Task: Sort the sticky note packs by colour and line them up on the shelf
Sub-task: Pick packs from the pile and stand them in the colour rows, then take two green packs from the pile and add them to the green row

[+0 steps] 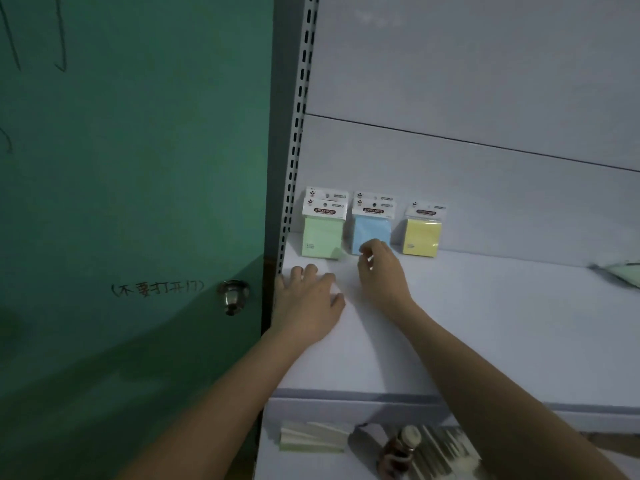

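- Dim store corner: pale shelf (485, 323) against a pale back panel, slotted upright (294, 168) at its left end, green door (138, 168) with a metal knob (232, 296) beyond the upright
- Landmark for places: the slotted upright
- Green packs (322, 233) stand just beside the upright, against the back panel; two header cards show, so likely two packs, one behind the other
- Blue packs (372, 230) next along, away from the upright; again two header cards, front one upright
- Yellow pack (420, 233) third from the upright, a single card visible, small gap from the blue
- Judgement: three colour groups started and lined up; sorting looks partway through
- Pale green item (620, 271) lies flat at the far end of the shelf, well apart from the upright, cut off by the frame; may be a pack not yet sorted, cannot tell
- Left hand (308, 303) flat on the shelf near the upright, in front of the green packs, fingers spread, holding nothing
- Right hand (381, 271) in front of the blue packs, fingertips curled at the lower edge of the front pack; touching or just clear, cannot tell; no firm grasp visible
- Open room: bare shelf runs wide beyond the yellow pack, and between the packs and the front lip
- Edges: the upright closes the row on the green side; the front lip drops to a lower shelf (270, 459) holding folded pale pieces (311, 438) and a small bottle (401, 448)
- Risk, as a judgement: upright packs may tip forward if nudged
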